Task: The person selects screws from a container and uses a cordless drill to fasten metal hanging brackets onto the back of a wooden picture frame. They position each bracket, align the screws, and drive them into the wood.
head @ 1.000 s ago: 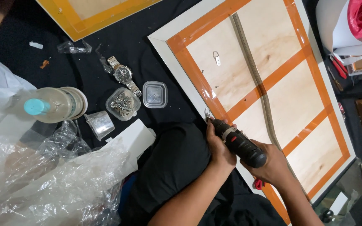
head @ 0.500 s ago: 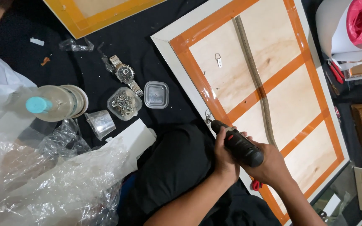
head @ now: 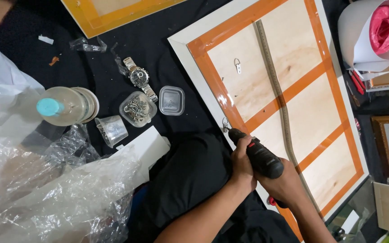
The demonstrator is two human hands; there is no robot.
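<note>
Both hands clasp 1 black power screwdriver point(head: 254, 152). The left hand point(head: 241, 163) is wrapped around the front of the barrel; the right hand point(head: 284, 183) is clenched on the rear of the body. Each grip is closed on the tool.

The tool's long axis runs from about 4 o'clock at the right hand to 10 o'clock at the tip. The tip points at a small metal hanger point(head: 225, 124) on the left rail of the picture frame's back point(head: 289, 94), just beyond the nose at 10 o'clock and almost touching it. The left hand is the nearer hand to it.

A second hanger point(head: 237, 65) sits on the plywood toward 12 o'clock. An open tub of screws point(head: 137, 109) lies at 9 o'clock beside its lid point(head: 171, 100), near a wristwatch point(head: 138, 77).
</note>
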